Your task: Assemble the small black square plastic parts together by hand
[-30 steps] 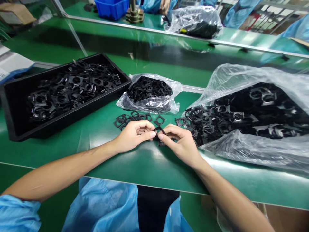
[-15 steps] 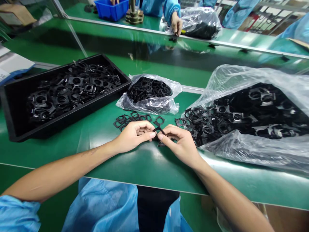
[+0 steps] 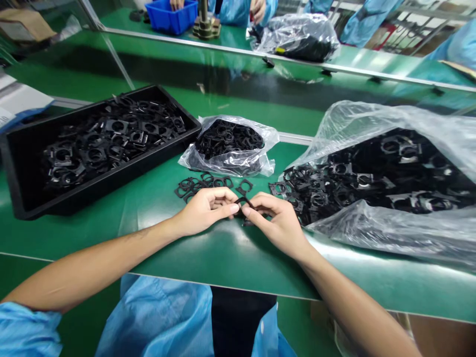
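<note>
Between my two hands is a black ring-shaped part point(image 3: 243, 200), held over the green tabletop point(image 3: 223, 258). My left hand point(image 3: 210, 210) pinches its left side with thumb and fingers. On the other side my right hand point(image 3: 277, 218) grips it the same way; the fingers cover much of it. Just beyond my left hand lie several loose black rings point(image 3: 193, 184), with a single ring point(image 3: 244, 186) a little apart from them. A pile of black square-edged frames point(image 3: 316, 191) spills from a large clear plastic bag point(image 3: 357, 233) to the right of my right hand.
At the left stands a black tray point(image 3: 111, 183) heaped with black frames. A smaller clear bag point(image 3: 238, 166) of black rings sits at the middle. Behind a metal rail point(image 3: 223, 45), a co-worker's hand point(image 3: 257, 10) shows near a blue bin point(image 3: 173, 20) and another plastic bag point(image 3: 301, 32).
My hands stay almost in place, with the ring slightly tilted between them. Across the rail, the co-worker's hand has drawn back and up, leaving a small black part near the rail.
</note>
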### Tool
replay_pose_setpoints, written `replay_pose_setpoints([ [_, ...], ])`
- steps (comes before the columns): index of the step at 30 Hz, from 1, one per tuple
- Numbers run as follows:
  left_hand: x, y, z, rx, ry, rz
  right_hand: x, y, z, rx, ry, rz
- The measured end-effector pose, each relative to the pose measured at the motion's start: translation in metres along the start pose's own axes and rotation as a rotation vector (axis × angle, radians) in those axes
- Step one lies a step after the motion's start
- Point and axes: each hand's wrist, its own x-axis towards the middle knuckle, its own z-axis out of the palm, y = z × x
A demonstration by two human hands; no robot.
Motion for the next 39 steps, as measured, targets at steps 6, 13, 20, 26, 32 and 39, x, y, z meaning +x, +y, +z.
replay_pose_setpoints([
  [6, -0.0005, -0.001, -0.0015, 0.01, -0.023, 0.002, 0.0, 0.0011, -0.0005, -0.033, -0.008, -0.03],
  [13, -0.0008, -0.0012, -0.001, 0.053, -0.046, 0.02, 0.0005, 0.0018, -0.0007, -0.071, -0.018, -0.039],
  [20, -0.0013, -0.0002, -0.0008, 0.12, -0.066, 0.022, 0.0013, 0.0021, -0.0011, -0.114, -0.04, -0.055],
  [26, -0.0013, 0.0, -0.0002, 0.143, -0.076, 0.03, 0.0014, 0.0025, -0.0012, -0.133, -0.048, -0.067],
  [32, -0.0016, -0.0007, -0.0009, 0.168, -0.078, 0.035, 0.0014, 0.002, -0.0008, -0.143, -0.051, -0.08],
  [39, -0.0016, 0.0004, -0.0011, 0.193, -0.078, 0.027, 0.0007, 0.0016, -0.0005, -0.188, -0.06, -0.092],
])
